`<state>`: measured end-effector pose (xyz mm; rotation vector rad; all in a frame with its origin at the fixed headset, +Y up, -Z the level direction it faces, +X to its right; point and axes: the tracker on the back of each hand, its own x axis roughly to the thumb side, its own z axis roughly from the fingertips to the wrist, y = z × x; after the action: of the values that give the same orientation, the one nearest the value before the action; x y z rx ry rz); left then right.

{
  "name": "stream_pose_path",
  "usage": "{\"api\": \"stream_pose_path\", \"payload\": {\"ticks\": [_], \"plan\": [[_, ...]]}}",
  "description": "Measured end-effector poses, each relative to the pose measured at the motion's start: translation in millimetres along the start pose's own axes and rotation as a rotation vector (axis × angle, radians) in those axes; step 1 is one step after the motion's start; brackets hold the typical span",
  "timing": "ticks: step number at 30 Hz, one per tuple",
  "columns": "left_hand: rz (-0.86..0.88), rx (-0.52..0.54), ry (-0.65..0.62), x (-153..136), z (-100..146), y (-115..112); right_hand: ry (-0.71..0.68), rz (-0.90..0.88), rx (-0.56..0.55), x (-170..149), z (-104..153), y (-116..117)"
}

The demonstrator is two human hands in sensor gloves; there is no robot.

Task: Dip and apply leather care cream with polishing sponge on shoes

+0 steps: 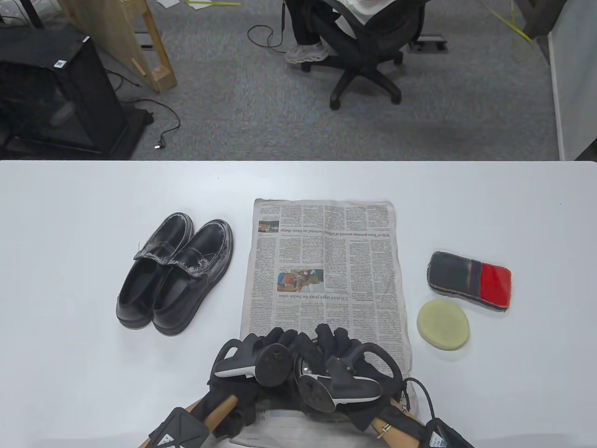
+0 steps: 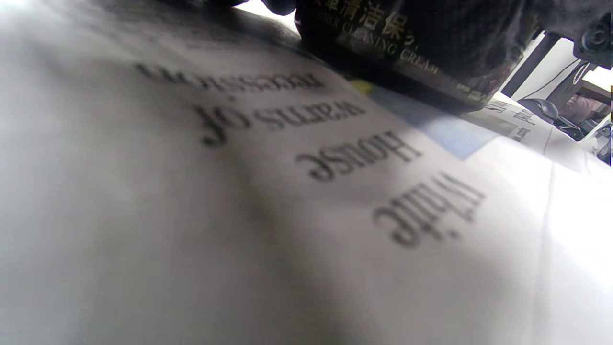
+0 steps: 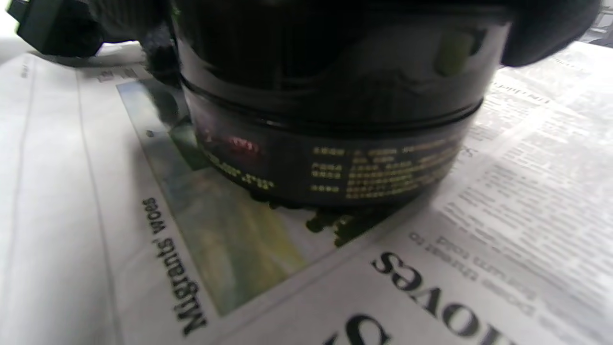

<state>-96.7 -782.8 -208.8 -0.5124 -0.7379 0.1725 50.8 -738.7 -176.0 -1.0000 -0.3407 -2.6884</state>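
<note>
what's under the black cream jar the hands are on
The cream jar stands on the newspaper, partly over a printed colour photo. What the jar's base covers is hidden.

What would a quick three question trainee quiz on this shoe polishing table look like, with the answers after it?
1. True or false: the pair of shoes lies on the newspaper.
2. Which lies nearer the person: A the yellow sponge, or B the red and black cloth?
3. Fill in: both hands, the left hand and the right hand, meet at the cream ____ standing on the newspaper.

Key:
1. False; the shoes sit on the bare table, left of the paper.
2. A.
3. jar; its lid looks on.
</note>
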Motion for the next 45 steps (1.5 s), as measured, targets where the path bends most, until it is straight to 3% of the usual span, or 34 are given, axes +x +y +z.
{"api": "stream_pose_path", "payload": {"ticks": [5, 12, 15, 21, 27, 29, 31, 36, 39, 41, 44, 45], "plan": [[0.009, 0.000, 0.004, -1.3, 0.1, 0.0, 0.064, 0.065, 0.047, 3.4, 2.9, -3.9], [0.005, -0.002, 0.006, -1.9, -0.1, -0.1, -0.024, -0.089, 0.039, -6.5, 12.2, -11.4], [0.003, -0.003, 0.008, -1.6, -0.3, -0.2, 0.062, 0.034, -0.005, -4.1, 6.8, -8.2], [0.003, -0.006, 0.009, -2.0, -0.7, -0.6, 0.179, 0.202, 0.017, 5.8, -5.6, -9.5], [0.013, -0.008, 0.008, -3.5, -0.5, -0.5, 0.000, -0.098, -0.024, -14.5, 11.7, -23.0], [0.010, -0.008, 0.009, -3.1, -0.6, -0.5, -0.024, -0.147, 0.029, -15.4, 11.2, -16.6], [0.007, -0.007, 0.010, -2.9, -0.6, -0.5, 0.053, -0.065, -0.030, -13.5, 8.9, -12.4], [0.005, -0.007, 0.015, -2.7, -0.8, -0.8, 0.240, 0.156, -0.038, 1.0, -2.4, -9.7], [0.008, -0.007, 0.015, -3.3, -0.7, -0.9, 0.281, 0.131, -0.016, -4.5, -1.6, -17.4], [0.007, -0.007, 0.015, -3.2, -0.7, -1.1, 0.201, 0.002, -0.041, -11.1, 4.3, -20.9], [0.005, -0.007, 0.016, -3.2, -1.0, -1.1, -0.003, -0.205, -0.020, -18.3, 12.4, -20.4], [0.004, -0.007, 0.016, -3.1, -1.0, -1.1, -0.010, -0.224, 0.016, -18.1, 12.8, -17.4]]}}
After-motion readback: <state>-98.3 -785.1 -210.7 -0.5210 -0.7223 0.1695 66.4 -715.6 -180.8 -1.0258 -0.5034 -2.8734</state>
